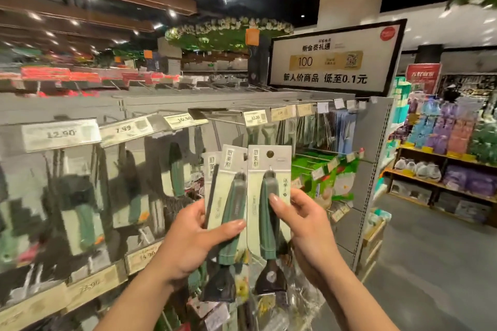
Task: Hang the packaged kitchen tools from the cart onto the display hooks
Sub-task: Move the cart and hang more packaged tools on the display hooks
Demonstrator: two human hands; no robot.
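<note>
Packaged kitchen tool, green handle and dark head on a pale backing card (pixel 266 188), sits in the right grip (pixel 304 226): thumb across the front of the handle, fingers curled behind the card's right edge, so it is pinching that one pack. Its round hang hole (pixel 270 154) is at the top, unobstructed and not on any hook. Left grip (pixel 188 239) pinches a fanned stack of matching green-handled packs (pixel 231 196), thumb over the front, fingers behind; at least two cards show, exact count unclear. Both lots are held upright, side by side and touching at the edges, in front of the grey pegboard display and below the row of metal display hooks (pixel 228 115) with their white price tags (pixel 255 118). To the left, hooks already carry blurred dark and green hanging utensils (pixel 174 169); can't tell which of those belong to this job. Cart is out of view, so remaining stock is unknown; the clutter of packs under the hands (pixel 242 290) could be lower pegs or more stock, can't say. Status, my read: nothing in hand is hung yet. Single pack looks separated out for hanging, hole needs lining up with a hook tip. Then the left stack, then whatever the cart holds. Black-framed white promo sign (pixel 333 62) above is irrelevant.
</note>
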